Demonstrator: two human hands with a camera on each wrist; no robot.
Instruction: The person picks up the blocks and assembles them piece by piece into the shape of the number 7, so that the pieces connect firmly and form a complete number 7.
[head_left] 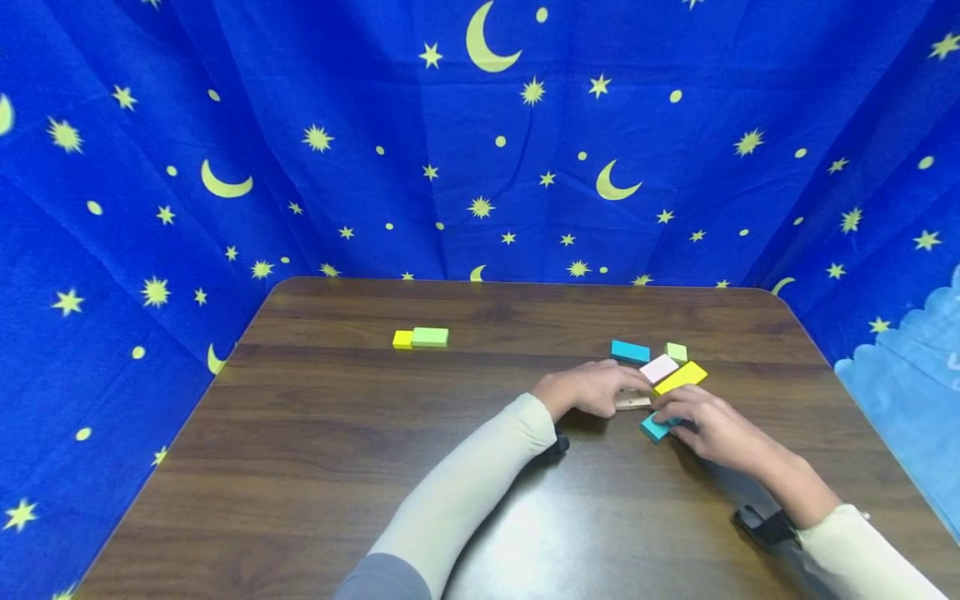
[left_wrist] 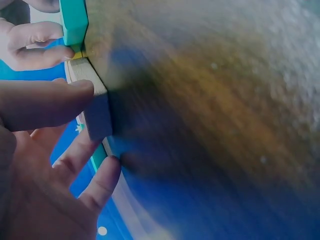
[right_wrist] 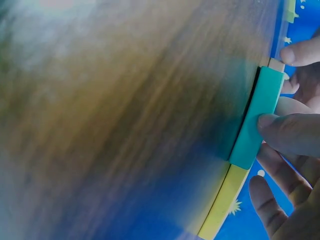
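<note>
My left hand [head_left: 596,389] holds a pale wooden block [head_left: 632,402] at the right of the table. The left wrist view shows its thumb on one side of that wooden block [left_wrist: 99,112] and fingers on the other. Close beside it my right hand [head_left: 716,429] pinches a teal block [head_left: 654,428], thumb pressed to its near face in the right wrist view. A longer yellow block [head_left: 681,377] lies just beyond both hands, with a pale pink block [head_left: 658,368] next to it. Part of the wooden block is hidden behind the left fingers.
Behind the pink block lie a blue block [head_left: 630,351] and a small light green block [head_left: 677,352]. Farther left, a small yellow block [head_left: 402,339] meets a light green block [head_left: 431,337]. A blue star-patterned curtain [head_left: 450,108] hangs behind the brown table [head_left: 300,467].
</note>
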